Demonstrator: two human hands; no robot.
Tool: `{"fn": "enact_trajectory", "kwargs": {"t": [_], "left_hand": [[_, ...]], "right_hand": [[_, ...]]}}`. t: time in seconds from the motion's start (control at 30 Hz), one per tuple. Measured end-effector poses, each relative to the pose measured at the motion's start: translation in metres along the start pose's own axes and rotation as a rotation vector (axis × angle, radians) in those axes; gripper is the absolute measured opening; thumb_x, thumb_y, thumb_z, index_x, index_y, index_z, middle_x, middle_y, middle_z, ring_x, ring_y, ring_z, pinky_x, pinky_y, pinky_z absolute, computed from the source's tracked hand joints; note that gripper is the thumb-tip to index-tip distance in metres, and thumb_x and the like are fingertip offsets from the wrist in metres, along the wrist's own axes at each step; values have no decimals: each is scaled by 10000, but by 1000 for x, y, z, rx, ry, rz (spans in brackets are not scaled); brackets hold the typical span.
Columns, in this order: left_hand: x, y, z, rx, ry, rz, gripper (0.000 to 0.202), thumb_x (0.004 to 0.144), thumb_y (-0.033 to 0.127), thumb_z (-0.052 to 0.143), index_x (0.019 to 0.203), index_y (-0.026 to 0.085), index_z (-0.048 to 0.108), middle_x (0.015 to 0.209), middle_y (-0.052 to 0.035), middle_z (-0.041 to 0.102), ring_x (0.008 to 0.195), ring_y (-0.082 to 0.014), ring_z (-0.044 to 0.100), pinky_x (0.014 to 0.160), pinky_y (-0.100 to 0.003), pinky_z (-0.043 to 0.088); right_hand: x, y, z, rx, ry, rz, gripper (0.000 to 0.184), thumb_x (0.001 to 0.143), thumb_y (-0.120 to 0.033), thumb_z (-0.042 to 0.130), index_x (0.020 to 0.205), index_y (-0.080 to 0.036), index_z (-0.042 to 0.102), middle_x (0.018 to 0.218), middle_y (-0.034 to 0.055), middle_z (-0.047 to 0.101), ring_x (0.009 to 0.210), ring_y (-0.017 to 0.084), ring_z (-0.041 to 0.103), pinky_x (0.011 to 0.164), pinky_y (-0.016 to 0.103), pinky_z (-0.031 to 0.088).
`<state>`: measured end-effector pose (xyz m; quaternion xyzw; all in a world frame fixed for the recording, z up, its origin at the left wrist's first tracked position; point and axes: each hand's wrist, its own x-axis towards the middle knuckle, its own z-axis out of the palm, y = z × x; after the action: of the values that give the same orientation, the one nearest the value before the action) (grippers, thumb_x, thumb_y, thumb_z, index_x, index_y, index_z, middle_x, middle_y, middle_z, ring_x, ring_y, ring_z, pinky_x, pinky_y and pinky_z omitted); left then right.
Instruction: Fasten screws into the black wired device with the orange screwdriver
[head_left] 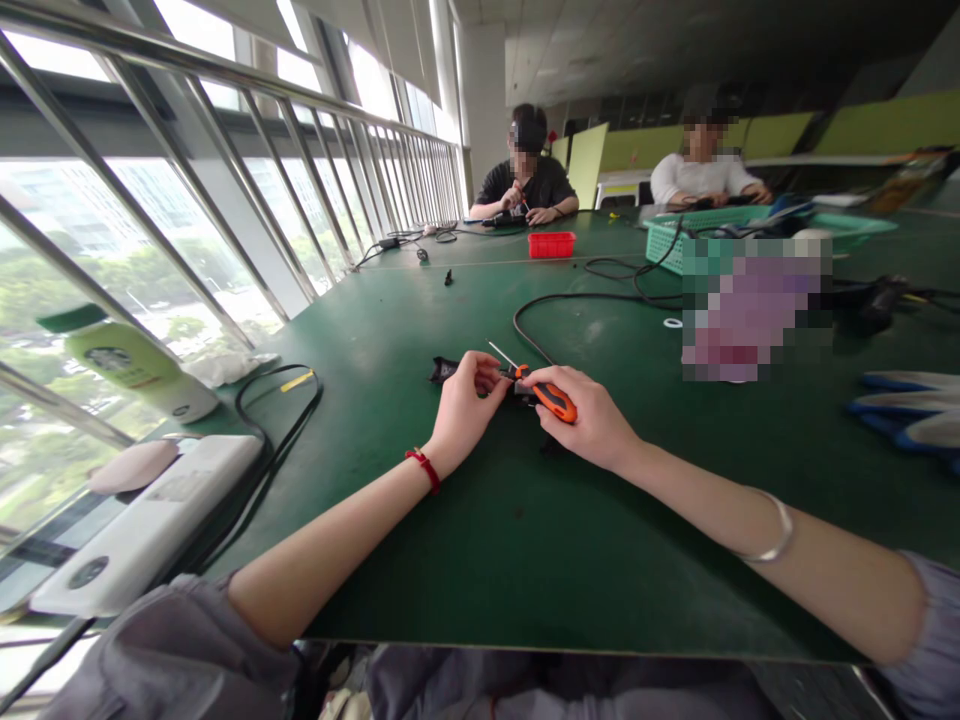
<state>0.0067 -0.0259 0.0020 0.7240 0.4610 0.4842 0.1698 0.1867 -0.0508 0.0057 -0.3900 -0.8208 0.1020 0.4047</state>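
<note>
In the middle of the green table, my right hand [589, 418] is closed around an orange and black screwdriver [556, 403]. Its thin metal shaft points away to the upper left, clear of the tabletop part. My left hand [466, 412] is closed, thumb and fingers pinched together close to the right fingertips; what they grip is too small and covered to make out. Beneath both hands lies a black plastic device [444, 370], its one end showing left of my left hand and its middle hidden. A black cable [529, 308] curves up to it from behind.
At left are a green-capped bottle [142, 365], a white power bank [154, 530] and a black cord [319, 395]. A red basket [551, 245] and a teal basket [664, 240] stand farther back. Gloves [915, 410] lie at right. Two people sit across the table.
</note>
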Motion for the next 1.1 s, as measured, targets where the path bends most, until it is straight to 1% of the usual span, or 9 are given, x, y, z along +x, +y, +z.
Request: {"fn": "enact_trajectory", "kwargs": {"t": [0.13, 0.2, 0.27, 0.37, 0.5, 0.8, 0.9, 1.0, 1.1], "left_hand": [[2, 2, 3, 164, -42, 196, 27, 798, 202, 607, 807, 189, 585, 808, -1, 647, 756, -136, 585, 713, -270, 459], [5, 3, 6, 263, -85, 313, 36, 817, 230, 609, 806, 196, 602, 818, 1, 658, 799, -150, 575, 749, -289, 434], [7, 2, 9, 331, -129, 375, 66, 831, 259, 604, 806, 199, 611, 828, -1, 663, 814, -156, 566, 754, -297, 415], [10, 2, 11, 380, -185, 419, 100, 850, 277, 583, 801, 199, 623, 838, -9, 663, 823, -158, 555, 747, -296, 401], [12, 1, 13, 406, -237, 494, 123, 872, 278, 548, 824, 202, 632, 835, -13, 661, 835, -160, 540, 737, -296, 386], [14, 0, 14, 466, -244, 542, 165, 884, 289, 530, 799, 203, 642, 853, -19, 647, 819, -159, 521, 721, -291, 370], [14, -1, 14, 484, -249, 554, 180, 890, 296, 517, 818, 213, 659, 877, -26, 642, 841, -161, 521, 749, -302, 376], [12, -1, 12, 505, -248, 578, 177, 878, 311, 531, 824, 228, 677, 919, -33, 630, 878, -171, 526, 797, -321, 379], [12, -2, 4, 488, -268, 595, 180, 874, 340, 530, 871, 234, 675, 995, -40, 616, 935, -175, 537, 855, -324, 385]], "right_hand": [[1, 3, -4, 29, 111, 65, 252, 786, -192, 502, 1034, -226, 526, 995, 55, 659, 928, 209, 620, 855, 353, 463], [1, 6, -5, 72, 178, 114, 239, 794, -199, 494, 1031, -226, 515, 966, 50, 668, 901, 201, 636, 838, 343, 474], [2, 9, -6, 102, 235, 151, 220, 799, -206, 488, 1018, -223, 509, 936, 48, 673, 872, 193, 644, 821, 333, 480], [3, 12, -4, 115, 277, 180, 206, 801, -220, 484, 1006, -220, 506, 917, 47, 671, 855, 188, 642, 815, 326, 480], [4, 12, -1, 103, 260, 182, 216, 795, -232, 487, 1011, -227, 505, 919, 43, 666, 856, 192, 641, 820, 335, 480], [1, 8, -4, 73, 228, 186, 208, 818, -269, 477, 1020, -223, 496, 964, 54, 653, 836, 193, 631, 769, 314, 476], [2, 7, -8, 65, 239, 210, 163, 844, -314, 456, 983, -231, 479, 823, 16, 637, 683, 160, 606, 644, 276, 449], [3, 4, -15, 98, 282, 244, 131, 858, -351, 441, 917, -234, 437, 627, -40, 544, 488, 120, 507, 511, 252, 375], [4, 3, -27, 179, 359, 232, 137, 840, -350, 475, 888, -237, 414, 600, -51, 504, 474, 116, 485, 493, 252, 379]]}}
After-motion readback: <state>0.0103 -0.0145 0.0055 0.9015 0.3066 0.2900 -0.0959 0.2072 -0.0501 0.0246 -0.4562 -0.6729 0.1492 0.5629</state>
